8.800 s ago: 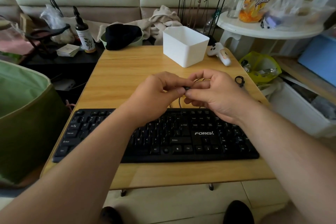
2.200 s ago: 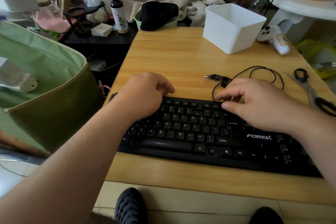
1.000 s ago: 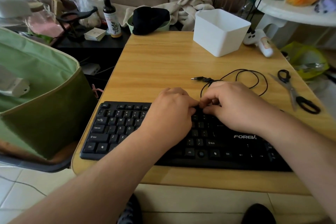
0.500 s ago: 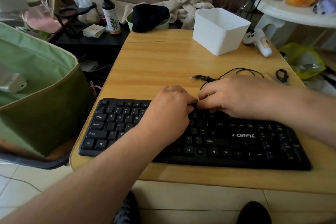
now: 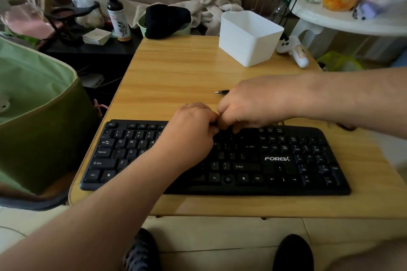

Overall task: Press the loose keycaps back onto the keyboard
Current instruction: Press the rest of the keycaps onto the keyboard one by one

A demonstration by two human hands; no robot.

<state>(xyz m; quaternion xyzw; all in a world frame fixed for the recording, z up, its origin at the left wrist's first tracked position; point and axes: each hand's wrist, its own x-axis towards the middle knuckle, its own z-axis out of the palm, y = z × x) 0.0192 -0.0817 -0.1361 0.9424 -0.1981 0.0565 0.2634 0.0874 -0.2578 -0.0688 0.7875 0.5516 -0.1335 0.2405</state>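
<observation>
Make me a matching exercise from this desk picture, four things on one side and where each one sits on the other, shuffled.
Things:
1. white bin
2. keyboard
3. spray bottle
4. game controller

Places:
A. near edge of the wooden table, under both hands
B. dark side table left of the wooden table
C. far right corner of the table, right of the bin
D. far part of the table, left of the controller

Pairs: 1-D, 2-A, 3-B, 4-C

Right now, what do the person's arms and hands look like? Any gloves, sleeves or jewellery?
Both are bare. The left hand and right hand wear no gloves, and no rings or watch show. Both forearms are uncovered as far as the view reaches, with no sleeve visible. Nothing is attached to them.
</observation>
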